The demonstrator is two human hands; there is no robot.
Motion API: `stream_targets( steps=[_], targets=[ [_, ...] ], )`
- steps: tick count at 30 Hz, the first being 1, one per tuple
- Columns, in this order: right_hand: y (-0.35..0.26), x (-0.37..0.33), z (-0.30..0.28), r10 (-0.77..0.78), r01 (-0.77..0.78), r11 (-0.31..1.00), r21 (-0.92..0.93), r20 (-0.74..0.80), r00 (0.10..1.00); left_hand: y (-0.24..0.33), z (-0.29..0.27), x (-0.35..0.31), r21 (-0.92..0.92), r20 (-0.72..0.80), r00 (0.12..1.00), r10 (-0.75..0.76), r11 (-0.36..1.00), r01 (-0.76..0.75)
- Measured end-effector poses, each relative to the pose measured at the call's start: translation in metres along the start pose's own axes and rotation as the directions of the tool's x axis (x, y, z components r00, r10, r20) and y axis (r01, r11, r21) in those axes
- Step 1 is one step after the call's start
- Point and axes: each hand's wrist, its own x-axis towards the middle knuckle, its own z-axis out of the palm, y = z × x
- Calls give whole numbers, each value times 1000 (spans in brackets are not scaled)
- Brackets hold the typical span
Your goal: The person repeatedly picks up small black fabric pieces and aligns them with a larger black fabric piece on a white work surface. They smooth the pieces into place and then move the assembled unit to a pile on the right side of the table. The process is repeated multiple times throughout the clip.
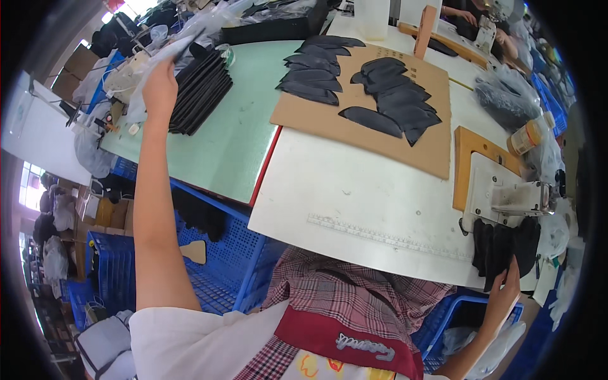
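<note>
My left arm is stretched far forward, and my left hand (160, 88) is closed at the far left of the green mat (247, 126). Its fingertips meet a dark, greyish flat edge beside clear plastic; I cannot make out what they grip. Just right of that hand lies a slanted row of black folded fabric pieces (199, 92). At the right, my right hand (502, 288) pinches the lower edge of black fabric pieces (497, 250). These hang side by side in front of the sewing machine (506, 199), partly covering its base.
Curved black pieces (402, 98) lie in two groups on a cardboard sheet (367, 145). A ruler strip (380, 234) marks the white table (342, 190). Blue crates (234, 278) stand below. An orange-lidded jar (524, 137) and plastic bags (506, 98) sit right. Another person's hand (465, 16) shows far right.
</note>
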Motion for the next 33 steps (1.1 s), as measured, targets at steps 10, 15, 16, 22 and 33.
stream_targets(
  steps=[10, 15, 16, 22, 33],
  targets=[
    [-135, -5, -9, -210, 196, 966, -171, -64, 976, 18, 37, -10, 173, -156, 946, 285, 950, -258],
    [-223, -35, 71, -670, 671, 740, 55, 149, 727, 160, 7, -44, -391, -81, 939, 334, 856, -338],
    [-233, -33, 74, -649, 624, 757, 194, 116, 752, 184, 15, -59, -390, -60, 910, 410, 829, -400],
    [-239, 42, 70, -541, 521, 765, 379, -63, 839, 292, 80, -74, -649, 96, 880, 465, 700, -299],
    [-207, 99, 97, -244, 117, 718, 686, 91, 965, 325, 35, -69, -743, 587, 762, 274, 556, 372]
  ],
)
